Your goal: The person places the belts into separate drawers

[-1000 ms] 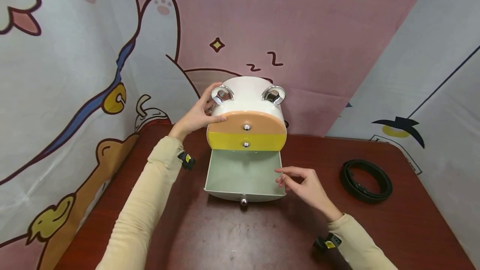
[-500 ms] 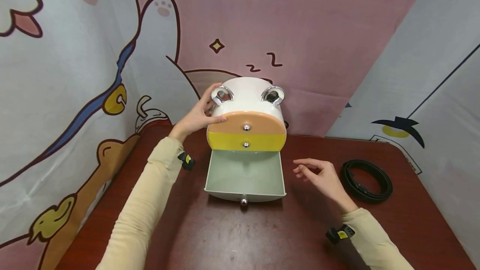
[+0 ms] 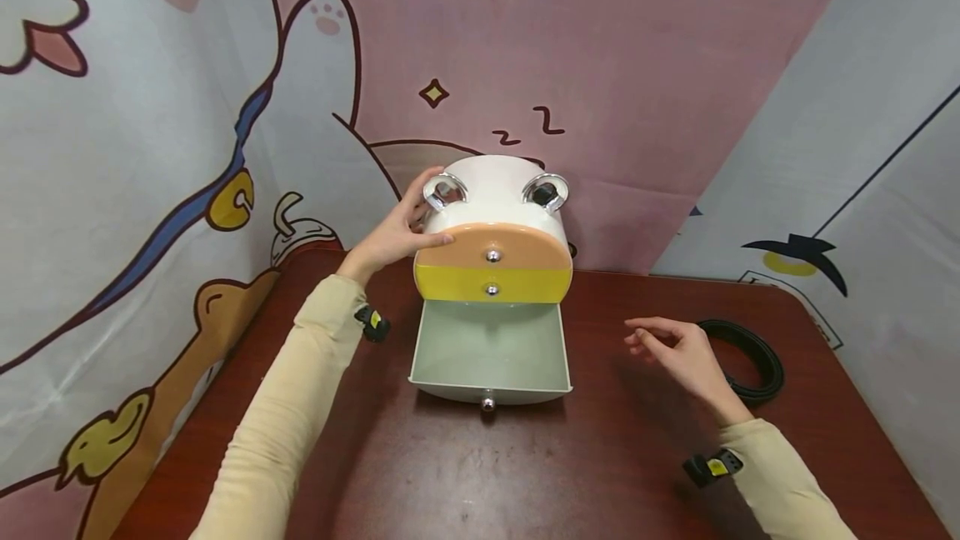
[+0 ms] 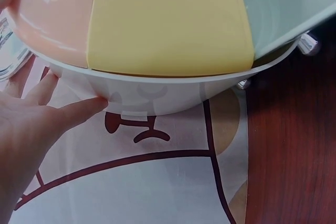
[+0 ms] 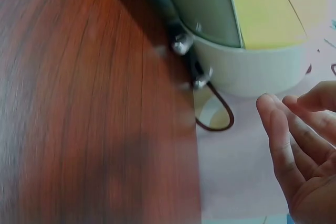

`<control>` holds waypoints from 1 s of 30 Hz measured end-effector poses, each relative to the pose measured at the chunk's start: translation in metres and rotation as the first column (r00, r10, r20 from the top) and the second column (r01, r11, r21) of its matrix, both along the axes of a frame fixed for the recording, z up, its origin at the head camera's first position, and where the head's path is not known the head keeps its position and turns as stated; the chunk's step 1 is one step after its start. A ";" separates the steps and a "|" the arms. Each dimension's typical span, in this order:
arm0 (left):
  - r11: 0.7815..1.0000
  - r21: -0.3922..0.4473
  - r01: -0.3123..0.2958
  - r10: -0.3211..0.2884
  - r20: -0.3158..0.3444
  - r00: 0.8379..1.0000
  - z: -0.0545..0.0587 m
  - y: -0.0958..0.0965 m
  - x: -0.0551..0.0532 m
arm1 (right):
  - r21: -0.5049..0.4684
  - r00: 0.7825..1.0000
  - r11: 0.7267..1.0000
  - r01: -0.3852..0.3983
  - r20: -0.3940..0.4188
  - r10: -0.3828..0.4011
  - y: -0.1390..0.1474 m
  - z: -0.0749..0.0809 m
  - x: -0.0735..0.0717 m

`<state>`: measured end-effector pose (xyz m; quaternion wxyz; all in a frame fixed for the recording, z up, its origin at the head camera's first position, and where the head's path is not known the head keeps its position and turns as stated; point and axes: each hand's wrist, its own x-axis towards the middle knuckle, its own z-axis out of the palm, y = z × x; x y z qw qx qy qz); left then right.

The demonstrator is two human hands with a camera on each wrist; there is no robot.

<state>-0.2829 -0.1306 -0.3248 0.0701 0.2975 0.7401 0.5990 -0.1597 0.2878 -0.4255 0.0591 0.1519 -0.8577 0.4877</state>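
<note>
A small drawer box (image 3: 495,190) with a white shell and two silver ring-shaped ears stands at the back of the table. Its orange drawer (image 3: 528,247) and yellow drawer (image 3: 450,283) are closed, while the pale green bottom drawer (image 3: 491,348) is pulled out and holds nothing visible. My left hand (image 3: 390,232) holds the box at its upper left, thumb on the orange front and fingers (image 4: 84,113) against the white side. To the right of the box, my right hand (image 3: 686,357) hovers over the table with loosely bent fingers, holding nothing. It partly covers a coiled black belt (image 3: 767,365).
The dark red wooden table (image 3: 465,482) stretches out in front of the box. A printed cloth (image 3: 600,48) with cartoon animals hangs behind and along both sides. Each wrist wears a small black camera (image 3: 372,323).
My right hand has moved right, away from the green drawer's side toward the belt, and now overlaps the belt's left part. The left hand and the box have stayed put.
</note>
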 end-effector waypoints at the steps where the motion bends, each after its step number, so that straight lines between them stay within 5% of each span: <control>1: 1.000 -0.003 -0.001 0.001 -0.001 1.000 0.000 0.000 0.000 | 0.008 1.000 1.000 0.007 0.004 -0.007 0.003 0.001 0.001; 10: 1.000 0.005 0.009 -0.010 0.018 1.000 0.001 0.000 0.001 | 0.043 0.996 0.996 0.077 0.031 -0.079 0.042 -0.026 -0.008; 30: 1.000 0.020 0.022 -0.022 0.020 1.000 0.000 0.000 -0.002 | 0.072 0.974 0.973 0.221 0.039 -0.224 0.085 -0.033 0.000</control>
